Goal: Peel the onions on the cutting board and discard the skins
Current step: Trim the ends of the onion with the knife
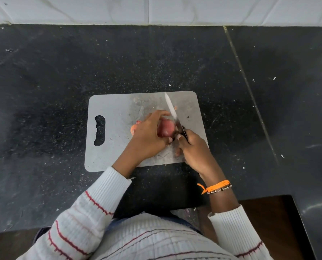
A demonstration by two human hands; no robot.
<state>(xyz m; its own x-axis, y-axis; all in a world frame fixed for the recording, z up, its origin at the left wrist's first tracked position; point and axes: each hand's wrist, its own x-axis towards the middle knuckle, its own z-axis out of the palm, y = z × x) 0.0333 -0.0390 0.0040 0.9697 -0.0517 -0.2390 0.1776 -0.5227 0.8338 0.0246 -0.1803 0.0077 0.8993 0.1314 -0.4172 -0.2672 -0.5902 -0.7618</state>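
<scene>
While our left hand cups the onion, our right hand grips the knife just right of it, blade pointing away across the onion's end

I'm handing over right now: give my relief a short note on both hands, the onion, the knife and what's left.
Left hand grips a red onion on the grey cutting board.
Right hand holds the knife, blade against the onion's right end, tip pointing away.
Done: a few skin scraps lie beside the left hand.
Left: finish peeling, discard skins. No other onions or bin are visible.
</scene>
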